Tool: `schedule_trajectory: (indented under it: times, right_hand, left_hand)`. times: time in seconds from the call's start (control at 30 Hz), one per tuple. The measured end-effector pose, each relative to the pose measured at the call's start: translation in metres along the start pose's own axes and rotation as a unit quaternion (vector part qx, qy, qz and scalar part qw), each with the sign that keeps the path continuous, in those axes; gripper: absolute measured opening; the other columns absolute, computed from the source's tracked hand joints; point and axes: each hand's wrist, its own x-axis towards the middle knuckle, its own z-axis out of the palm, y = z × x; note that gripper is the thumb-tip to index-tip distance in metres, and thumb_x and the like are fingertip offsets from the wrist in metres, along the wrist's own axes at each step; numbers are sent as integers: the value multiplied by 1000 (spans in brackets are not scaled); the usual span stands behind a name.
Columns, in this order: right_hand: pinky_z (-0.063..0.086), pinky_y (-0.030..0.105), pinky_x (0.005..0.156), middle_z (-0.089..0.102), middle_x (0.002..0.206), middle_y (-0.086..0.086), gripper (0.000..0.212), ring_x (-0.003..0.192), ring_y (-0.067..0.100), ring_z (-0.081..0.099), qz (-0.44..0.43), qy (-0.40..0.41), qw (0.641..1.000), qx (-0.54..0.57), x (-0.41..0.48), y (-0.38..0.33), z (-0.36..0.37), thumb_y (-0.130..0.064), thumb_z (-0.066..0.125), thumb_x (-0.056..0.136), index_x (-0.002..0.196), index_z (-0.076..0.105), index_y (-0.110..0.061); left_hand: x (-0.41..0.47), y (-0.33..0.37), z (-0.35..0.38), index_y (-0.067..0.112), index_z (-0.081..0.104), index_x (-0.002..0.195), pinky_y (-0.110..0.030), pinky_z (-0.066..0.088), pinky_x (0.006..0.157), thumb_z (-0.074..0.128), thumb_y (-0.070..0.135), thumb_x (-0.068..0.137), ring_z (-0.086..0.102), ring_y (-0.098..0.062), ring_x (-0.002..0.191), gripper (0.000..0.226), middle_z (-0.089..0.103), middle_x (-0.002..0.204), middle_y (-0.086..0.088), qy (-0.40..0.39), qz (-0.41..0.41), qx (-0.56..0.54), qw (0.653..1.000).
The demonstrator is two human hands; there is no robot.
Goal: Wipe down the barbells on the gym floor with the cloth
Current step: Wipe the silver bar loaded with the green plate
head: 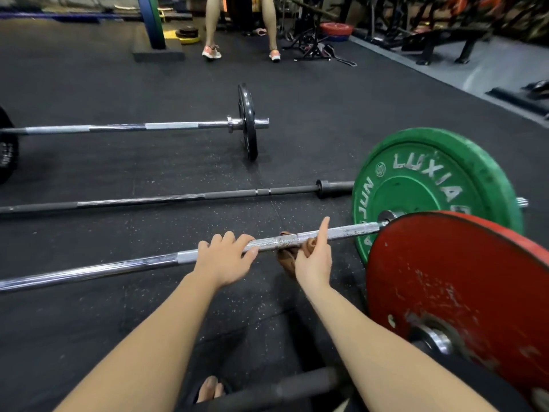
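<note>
Left hand (222, 260) clamps the knurled silver barbell (267, 242) running left-right; right hand (315, 260), just beside, seemingly pinches the crumpled brown cloth (285, 258) under it.

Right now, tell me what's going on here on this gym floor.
A person works at the silver barbell that carries the green plate. The left hand grips its shaft, while the right hand holds a brown cloth against the bar, index finger raised. Wiping of this bar looks under way. Beyond it lie a black bar and a second silver barbell with black plates. A red plate sits close on the right.
</note>
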Motion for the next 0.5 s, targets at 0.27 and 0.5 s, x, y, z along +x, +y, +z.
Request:
schedule_trajectory:
  times: [0.27, 0.5]
  right_hand:
    - [41, 31, 93, 54, 109, 5, 99, 98, 16, 56, -10, 5, 1000, -7, -2, 0, 1, 7, 49, 95, 158, 1, -53]
    - [43, 39, 92, 53, 124, 9, 99, 99, 21, 54, 68, 92, 993, -3, 27, -4, -36, 9, 51, 94, 159, 6, -50]
  left_hand:
    - [-2, -6, -3, 47, 38, 144, -48, 29, 106, 19, 60, 104, 42, -25, 128, 45, 49, 137, 2, -1, 7, -13, 1000]
    - [-3, -11, -1, 47, 40, 141, -47, 31, 104, 19, 60, 104, 44, -25, 126, 44, 51, 134, 3, 9, 7, -1, 1000]
